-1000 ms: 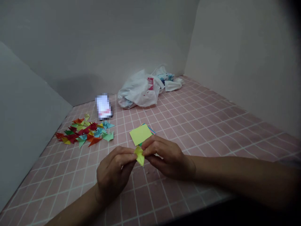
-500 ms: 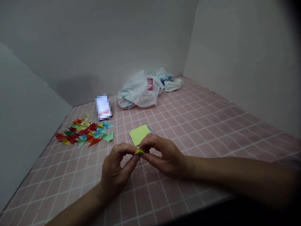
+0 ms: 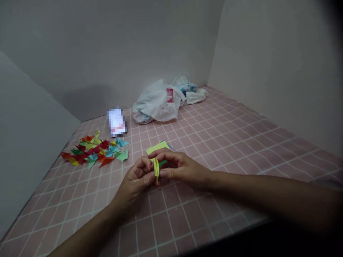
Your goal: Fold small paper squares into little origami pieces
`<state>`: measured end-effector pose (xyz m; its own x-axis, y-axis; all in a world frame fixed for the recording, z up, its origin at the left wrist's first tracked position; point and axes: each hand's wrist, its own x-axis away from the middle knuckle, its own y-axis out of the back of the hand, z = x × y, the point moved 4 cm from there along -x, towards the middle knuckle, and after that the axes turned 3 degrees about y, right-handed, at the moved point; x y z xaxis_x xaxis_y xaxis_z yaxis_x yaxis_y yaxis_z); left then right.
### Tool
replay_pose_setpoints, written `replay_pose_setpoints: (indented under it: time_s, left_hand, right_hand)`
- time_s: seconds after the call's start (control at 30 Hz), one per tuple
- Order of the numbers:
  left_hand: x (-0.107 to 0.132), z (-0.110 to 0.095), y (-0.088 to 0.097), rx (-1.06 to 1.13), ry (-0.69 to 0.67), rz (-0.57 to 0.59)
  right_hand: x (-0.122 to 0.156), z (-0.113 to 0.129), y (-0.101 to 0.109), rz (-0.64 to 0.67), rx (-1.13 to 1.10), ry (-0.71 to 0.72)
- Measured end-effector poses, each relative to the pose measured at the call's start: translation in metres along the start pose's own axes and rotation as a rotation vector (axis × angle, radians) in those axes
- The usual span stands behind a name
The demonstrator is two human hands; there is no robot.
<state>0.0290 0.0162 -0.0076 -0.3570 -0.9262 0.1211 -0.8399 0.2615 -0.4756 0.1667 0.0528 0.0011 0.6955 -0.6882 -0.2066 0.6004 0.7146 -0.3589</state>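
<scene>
Between my two hands a small folded piece of yellow paper stands on edge, its layers showing as a narrow strip. My left hand pinches it from the left with thumb and fingers. From the right, my right hand holds it, thumb low and fingers curled over the top. Just behind the hands lies a stack of square paper sheets, yellow on top, with blue and green edges peeking out; my right hand covers part of it.
Several folded paper shapes in red, orange, yellow, green and blue are heaped on the left of the pink tiled surface. A phone with a lit, blurred screen leans behind them. A white plastic bag sits by the back wall.
The yellow folded paper has turned from lying sideways to upright between my fingers. My right fingers have lifted over its top, and my left hand has opened its pinch slightly.
</scene>
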Motion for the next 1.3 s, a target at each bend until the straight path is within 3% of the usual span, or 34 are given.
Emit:
replay_pose_setpoints:
  time_s: [0.2, 0.37, 0.5, 0.83, 1.07, 1.3]
  left_hand:
    - [0.001, 0.004, 0.008, -0.124, 0.042, -0.130]
    - [0.003, -0.006, 0.013, -0.424, -0.079, -0.301]
    - [0.002, -0.010, 0.007, -0.461, -0.135, -0.300]
    - [0.005, -0.015, 0.001, -0.425, -0.176, -0.360]
    - [0.008, -0.014, 0.004, -0.421, -0.207, -0.344]
    - [0.013, -0.012, 0.008, -0.406, -0.230, -0.347]
  right_hand:
    - [0.000, -0.007, 0.003, -0.080, -0.089, -0.094]
    - [-0.002, -0.006, 0.013, -0.200, 0.113, -0.125]
    - [-0.004, -0.009, 0.011, -0.161, 0.107, -0.113]
    - [0.000, -0.003, 0.006, -0.188, 0.281, 0.133]
    - [0.001, 0.002, 0.003, -0.143, 0.267, 0.165]
    - [0.005, 0.014, 0.004, -0.182, 0.567, 0.315]
